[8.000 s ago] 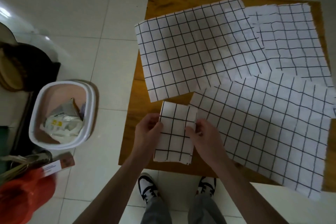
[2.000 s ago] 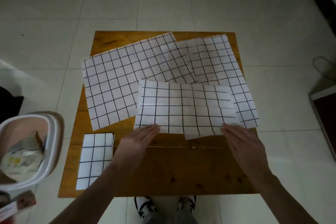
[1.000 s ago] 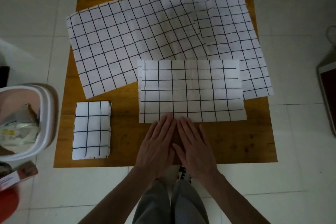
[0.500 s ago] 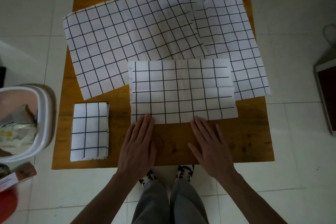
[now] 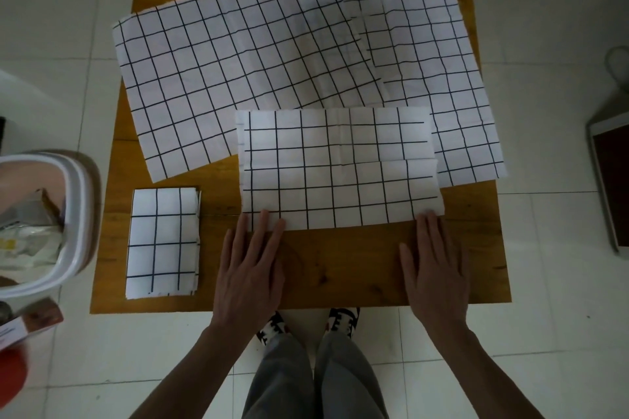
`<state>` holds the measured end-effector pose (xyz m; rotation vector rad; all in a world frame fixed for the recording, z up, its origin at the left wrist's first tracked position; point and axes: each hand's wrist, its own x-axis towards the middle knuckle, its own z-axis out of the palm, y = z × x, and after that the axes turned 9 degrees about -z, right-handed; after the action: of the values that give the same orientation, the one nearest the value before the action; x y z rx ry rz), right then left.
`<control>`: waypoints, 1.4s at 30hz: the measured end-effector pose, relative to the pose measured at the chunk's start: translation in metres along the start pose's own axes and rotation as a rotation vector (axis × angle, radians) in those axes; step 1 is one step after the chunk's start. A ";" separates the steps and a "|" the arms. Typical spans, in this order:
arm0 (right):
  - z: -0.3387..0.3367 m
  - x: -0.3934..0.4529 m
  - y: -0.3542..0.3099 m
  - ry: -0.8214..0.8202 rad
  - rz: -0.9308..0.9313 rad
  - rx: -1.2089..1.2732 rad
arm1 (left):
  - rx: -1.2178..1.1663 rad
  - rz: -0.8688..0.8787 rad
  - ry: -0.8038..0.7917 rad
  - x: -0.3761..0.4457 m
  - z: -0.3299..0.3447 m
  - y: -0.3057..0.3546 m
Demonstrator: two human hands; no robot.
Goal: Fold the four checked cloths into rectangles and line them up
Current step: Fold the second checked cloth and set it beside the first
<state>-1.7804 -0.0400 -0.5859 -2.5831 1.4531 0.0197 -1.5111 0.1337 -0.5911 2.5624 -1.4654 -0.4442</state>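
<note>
Head camera view: a person's left hand (image 5: 250, 269) and right hand (image 5: 434, 265) lie flat and open on a wooden table (image 5: 340, 265), fingertips touching the near edge of a half-folded checked cloth (image 5: 340, 168), neither grip closed on it. A finished folded cloth (image 5: 162, 241) sits near left. Two unfolded cloths lie farther back, one left (image 5: 238, 68), one right (image 5: 439, 78).

single head view, looks steeply down from above wooden table (image 5: 340, 269), near; table fills centre, far edge at 12 o'clock, person's feet at 6 o'clock.
</note>
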 end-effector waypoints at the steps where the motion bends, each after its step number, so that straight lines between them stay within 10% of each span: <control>1: 0.000 0.000 0.001 0.007 -0.004 -0.006 | -0.002 -0.006 0.000 0.000 0.000 0.001; 30: -0.034 0.068 -0.011 0.043 0.376 0.167 | 0.002 -0.034 0.021 0.005 -0.003 0.030; 42: -0.043 0.071 -0.014 0.071 0.501 0.641 | 0.049 0.148 -0.059 0.021 0.011 0.069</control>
<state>-1.7345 -0.0998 -0.5487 -1.6985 1.7356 -0.4033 -1.5604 0.0806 -0.5861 2.4742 -1.6926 -0.4726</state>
